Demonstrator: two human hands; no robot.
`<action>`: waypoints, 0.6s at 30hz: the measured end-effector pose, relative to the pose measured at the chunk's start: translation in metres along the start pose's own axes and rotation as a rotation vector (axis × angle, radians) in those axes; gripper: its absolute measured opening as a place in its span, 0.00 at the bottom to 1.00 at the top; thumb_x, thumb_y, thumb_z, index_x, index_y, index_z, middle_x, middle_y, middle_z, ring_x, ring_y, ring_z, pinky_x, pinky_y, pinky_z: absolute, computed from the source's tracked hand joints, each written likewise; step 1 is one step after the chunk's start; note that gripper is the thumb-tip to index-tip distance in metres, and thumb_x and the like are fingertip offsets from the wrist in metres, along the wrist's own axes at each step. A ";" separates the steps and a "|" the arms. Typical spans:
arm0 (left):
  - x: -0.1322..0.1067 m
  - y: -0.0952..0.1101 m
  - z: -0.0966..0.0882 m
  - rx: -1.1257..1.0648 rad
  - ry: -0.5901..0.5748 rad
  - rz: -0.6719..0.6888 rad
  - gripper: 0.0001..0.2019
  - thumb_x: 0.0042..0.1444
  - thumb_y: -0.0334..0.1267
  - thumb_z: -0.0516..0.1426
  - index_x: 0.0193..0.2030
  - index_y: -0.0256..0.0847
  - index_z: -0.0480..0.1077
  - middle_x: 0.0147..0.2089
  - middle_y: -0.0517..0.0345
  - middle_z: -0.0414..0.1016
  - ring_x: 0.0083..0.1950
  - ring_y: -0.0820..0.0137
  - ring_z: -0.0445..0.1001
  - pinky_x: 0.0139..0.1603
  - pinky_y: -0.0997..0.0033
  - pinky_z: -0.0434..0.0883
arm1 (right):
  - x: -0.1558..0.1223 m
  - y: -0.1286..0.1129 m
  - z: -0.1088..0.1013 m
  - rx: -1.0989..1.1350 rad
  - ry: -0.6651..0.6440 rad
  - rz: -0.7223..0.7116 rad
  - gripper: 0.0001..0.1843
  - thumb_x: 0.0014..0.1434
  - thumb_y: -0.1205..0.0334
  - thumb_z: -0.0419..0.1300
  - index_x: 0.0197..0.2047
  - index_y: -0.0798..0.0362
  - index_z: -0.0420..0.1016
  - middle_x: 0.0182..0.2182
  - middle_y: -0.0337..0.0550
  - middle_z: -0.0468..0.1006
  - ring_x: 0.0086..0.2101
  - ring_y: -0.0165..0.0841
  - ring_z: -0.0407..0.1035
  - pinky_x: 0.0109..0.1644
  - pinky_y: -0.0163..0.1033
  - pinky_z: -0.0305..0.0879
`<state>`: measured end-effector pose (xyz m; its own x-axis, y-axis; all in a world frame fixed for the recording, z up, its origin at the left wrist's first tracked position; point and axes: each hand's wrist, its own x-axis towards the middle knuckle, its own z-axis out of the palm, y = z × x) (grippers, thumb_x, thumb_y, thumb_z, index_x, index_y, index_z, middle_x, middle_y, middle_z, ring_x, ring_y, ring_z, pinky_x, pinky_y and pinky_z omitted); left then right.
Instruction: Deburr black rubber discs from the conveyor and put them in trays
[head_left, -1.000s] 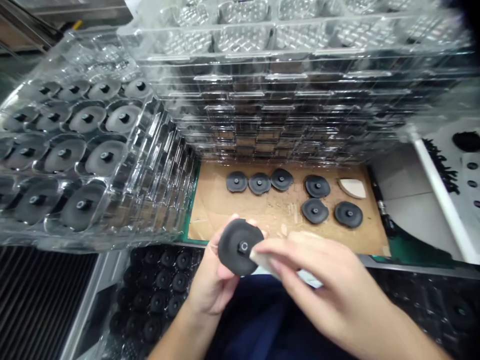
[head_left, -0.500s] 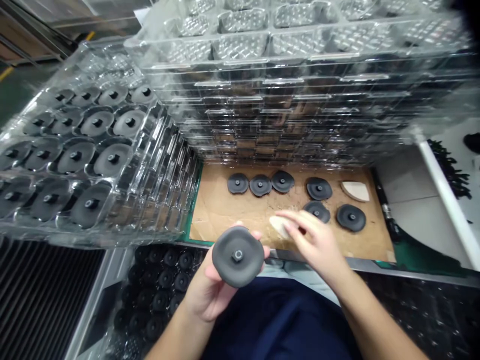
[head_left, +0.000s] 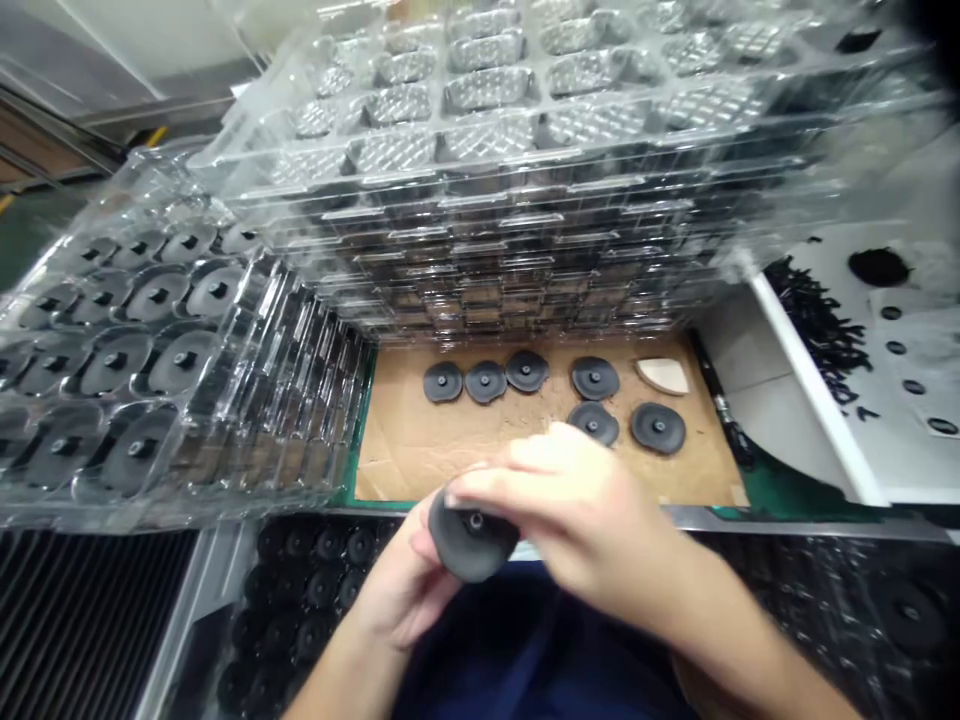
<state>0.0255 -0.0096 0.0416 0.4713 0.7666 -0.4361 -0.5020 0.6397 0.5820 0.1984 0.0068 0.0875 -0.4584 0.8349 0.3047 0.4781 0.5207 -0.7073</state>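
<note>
My left hand [head_left: 409, 580] grips a round, dark grey disc [head_left: 472, 550] with a small hub at its centre, held in front of my body. Across the disc's upper part lie the curled fingers of my right hand [head_left: 551, 490], touching its face. The pale, flat pad seen in these fingers a moment ago is now hidden beneath them. Beyond both hands, several similar discs [head_left: 658, 428] rest on a sheet of brown cardboard [head_left: 405, 450]. A pale wedge-shaped piece [head_left: 664, 375] lies near the cardboard's far right corner.
Tall stacked clear plastic trays [head_left: 495, 200] rise behind the cardboard. At left, another tray stack [head_left: 247, 400] carries grey discs in its pockets. A white partition [head_left: 810, 375] borders the right side, with small black parts [head_left: 817, 320] beyond it. Below left are more dark discs [head_left: 322, 580].
My right hand has come left from above the cardboard onto the disc, covering the pale pad. My left hand keeps holding the disc, now tilted. The view has shifted rightward.
</note>
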 end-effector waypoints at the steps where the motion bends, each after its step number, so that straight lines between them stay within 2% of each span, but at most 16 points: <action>1: 0.000 0.000 0.001 -0.002 0.010 -0.009 0.22 0.39 0.47 0.68 0.42 0.44 0.78 0.44 0.58 0.81 0.46 0.66 0.77 0.50 0.73 0.73 | -0.001 0.002 0.000 -0.029 -0.038 0.066 0.16 0.61 0.74 0.51 0.44 0.51 0.77 0.30 0.39 0.78 0.30 0.30 0.67 0.34 0.37 0.55; 3: 0.001 0.001 0.002 -0.010 0.010 -0.045 0.21 0.38 0.47 0.68 0.41 0.43 0.78 0.42 0.59 0.81 0.45 0.66 0.78 0.48 0.74 0.74 | -0.002 0.006 0.003 -0.053 -0.031 0.063 0.17 0.60 0.75 0.51 0.43 0.51 0.77 0.30 0.39 0.77 0.30 0.30 0.66 0.34 0.38 0.53; 5: 0.002 0.002 0.003 -0.004 0.002 -0.077 0.21 0.38 0.50 0.68 0.40 0.41 0.79 0.40 0.59 0.81 0.46 0.64 0.78 0.49 0.73 0.73 | -0.002 0.007 0.008 0.007 0.065 -0.064 0.17 0.61 0.73 0.48 0.43 0.53 0.77 0.28 0.40 0.77 0.28 0.30 0.65 0.33 0.39 0.53; 7: 0.004 0.003 0.001 0.008 0.024 -0.080 0.22 0.38 0.49 0.68 0.41 0.41 0.79 0.39 0.59 0.81 0.46 0.65 0.78 0.49 0.75 0.72 | -0.005 0.004 0.012 0.080 0.175 -0.052 0.16 0.62 0.72 0.49 0.43 0.56 0.77 0.28 0.42 0.77 0.27 0.30 0.66 0.33 0.39 0.55; 10: 0.006 0.005 -0.004 -0.010 0.061 -0.057 0.25 0.36 0.44 0.70 0.44 0.44 0.77 0.43 0.59 0.81 0.44 0.69 0.79 0.47 0.79 0.73 | -0.019 -0.001 0.014 0.184 0.236 0.215 0.12 0.59 0.72 0.53 0.40 0.57 0.79 0.26 0.41 0.78 0.25 0.29 0.67 0.32 0.37 0.59; 12: 0.006 0.006 -0.004 -0.028 0.040 -0.050 0.25 0.36 0.42 0.70 0.46 0.46 0.76 0.45 0.58 0.81 0.44 0.67 0.79 0.47 0.75 0.74 | -0.034 0.002 0.016 0.459 0.174 0.303 0.11 0.57 0.71 0.56 0.37 0.54 0.80 0.25 0.39 0.79 0.24 0.28 0.68 0.30 0.34 0.62; 14: 0.007 0.007 -0.001 -0.051 -0.004 -0.026 0.25 0.37 0.41 0.70 0.45 0.46 0.76 0.45 0.58 0.81 0.45 0.64 0.79 0.48 0.71 0.73 | -0.049 0.011 0.021 0.782 0.150 0.411 0.09 0.57 0.67 0.58 0.35 0.52 0.81 0.29 0.39 0.81 0.27 0.29 0.72 0.30 0.32 0.66; 16: 0.009 0.006 0.003 -0.075 -0.024 -0.008 0.25 0.37 0.41 0.70 0.45 0.45 0.76 0.45 0.58 0.81 0.44 0.65 0.79 0.49 0.72 0.72 | -0.061 0.023 0.028 0.931 0.245 0.613 0.08 0.58 0.61 0.60 0.37 0.51 0.81 0.33 0.41 0.82 0.33 0.33 0.75 0.33 0.33 0.69; 18: 0.010 0.005 0.007 -0.089 -0.029 -0.016 0.25 0.37 0.40 0.71 0.46 0.44 0.75 0.45 0.57 0.80 0.44 0.66 0.79 0.50 0.73 0.72 | -0.066 0.032 0.031 0.881 0.389 0.784 0.10 0.59 0.58 0.60 0.41 0.50 0.80 0.37 0.42 0.82 0.36 0.35 0.76 0.35 0.35 0.70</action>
<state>0.0332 0.0010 0.0450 0.4997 0.7553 -0.4240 -0.5561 0.6551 0.5114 0.2208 -0.0377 0.0253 0.0481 0.9425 -0.3308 -0.2121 -0.3140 -0.9254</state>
